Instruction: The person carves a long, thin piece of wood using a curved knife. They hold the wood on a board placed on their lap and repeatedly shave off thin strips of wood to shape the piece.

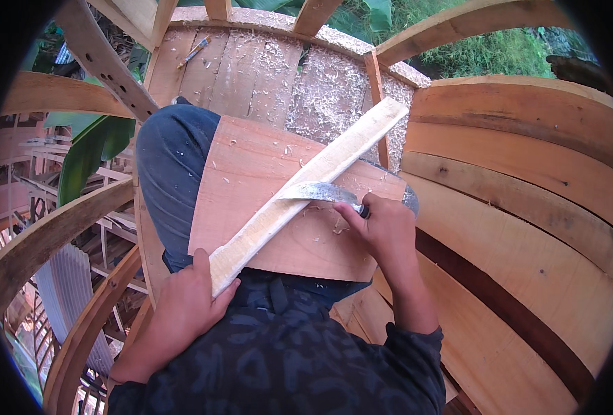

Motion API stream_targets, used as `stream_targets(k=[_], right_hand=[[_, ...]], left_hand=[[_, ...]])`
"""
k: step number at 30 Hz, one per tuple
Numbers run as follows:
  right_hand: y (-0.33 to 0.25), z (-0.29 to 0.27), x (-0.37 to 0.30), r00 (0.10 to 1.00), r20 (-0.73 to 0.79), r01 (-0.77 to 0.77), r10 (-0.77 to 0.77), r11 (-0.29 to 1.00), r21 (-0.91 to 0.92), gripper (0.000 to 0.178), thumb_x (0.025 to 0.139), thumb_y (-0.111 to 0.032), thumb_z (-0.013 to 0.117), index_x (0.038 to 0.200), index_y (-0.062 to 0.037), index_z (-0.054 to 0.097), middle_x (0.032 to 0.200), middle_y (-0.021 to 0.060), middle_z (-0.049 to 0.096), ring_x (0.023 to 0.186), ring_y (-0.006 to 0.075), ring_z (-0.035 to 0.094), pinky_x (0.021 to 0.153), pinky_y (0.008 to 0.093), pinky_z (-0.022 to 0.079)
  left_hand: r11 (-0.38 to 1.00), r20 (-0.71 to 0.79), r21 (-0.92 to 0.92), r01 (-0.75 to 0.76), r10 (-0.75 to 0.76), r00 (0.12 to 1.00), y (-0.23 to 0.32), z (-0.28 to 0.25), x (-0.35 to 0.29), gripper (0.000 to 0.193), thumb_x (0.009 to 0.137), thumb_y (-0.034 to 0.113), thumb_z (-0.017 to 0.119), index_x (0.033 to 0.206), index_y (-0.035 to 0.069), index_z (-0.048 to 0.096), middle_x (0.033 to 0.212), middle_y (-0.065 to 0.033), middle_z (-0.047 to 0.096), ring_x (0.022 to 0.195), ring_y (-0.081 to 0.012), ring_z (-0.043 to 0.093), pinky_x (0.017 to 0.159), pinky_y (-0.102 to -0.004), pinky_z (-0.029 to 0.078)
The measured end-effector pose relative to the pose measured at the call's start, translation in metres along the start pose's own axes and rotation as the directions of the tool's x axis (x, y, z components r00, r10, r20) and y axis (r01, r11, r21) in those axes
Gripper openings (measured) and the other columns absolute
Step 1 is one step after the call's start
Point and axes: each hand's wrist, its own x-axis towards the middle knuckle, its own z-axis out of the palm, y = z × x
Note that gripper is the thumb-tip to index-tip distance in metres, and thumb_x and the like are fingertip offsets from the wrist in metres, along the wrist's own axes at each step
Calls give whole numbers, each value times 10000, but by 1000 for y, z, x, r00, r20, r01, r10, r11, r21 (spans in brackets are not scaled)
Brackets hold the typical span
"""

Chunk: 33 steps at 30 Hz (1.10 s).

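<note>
A long pale strip of wood point(344, 151) lies slantwise across a flat reddish board point(306, 249) on my lap. My left hand point(194, 287) is closed round the strip's near end. In my right hand point(386, 225) is a knife point(320, 191) with a curved metal blade and a dark handle, gripped with the thumb along the handle. The blade crosses the strip near its middle and seems to touch its upper face. Small curled shavings lie on the board around the blade.
Planks point(528, 155) form a curved wall on my right. Wood shavings point(327, 90) cover the plank floor ahead. A paintbrush-like tool point(194, 52) lies at the far left. Curved wooden ribs point(57, 221) rise on the left, with a drop and stacked timber beyond.
</note>
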Motion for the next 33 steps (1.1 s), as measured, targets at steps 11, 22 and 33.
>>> stream_targets(k=[11,22,33], right_hand=[[57,16,27,944,-182,-293,276,953,-77,697,820,-676,558,665,-3,654,564,170,597,576,350,628,530,432,485],[-8,-1,-7,999,51,10,-9,1000,-18,669,827,-640,582,662,5,640,564,175,591,563,366,618,515,423,479],[17,-7,-10,981,-13,-190,191,979,79,655,825,-632,589,622,-9,600,536,160,554,539,341,594,517,411,452]], left_hand=[[999,-28,-22,-26,25,999,-1,3,-2,468,854,357,658,972,-34,428,719,-272,603,652,-442,626,589,-497,501],[998,-9,-51,26,-27,1000,-9,7,-12,488,854,363,660,971,-46,422,738,-274,605,682,-454,622,602,-497,497],[985,168,-151,88,-62,984,-10,11,-17,494,874,385,629,963,-59,432,727,-304,593,741,-489,608,653,-519,476]])
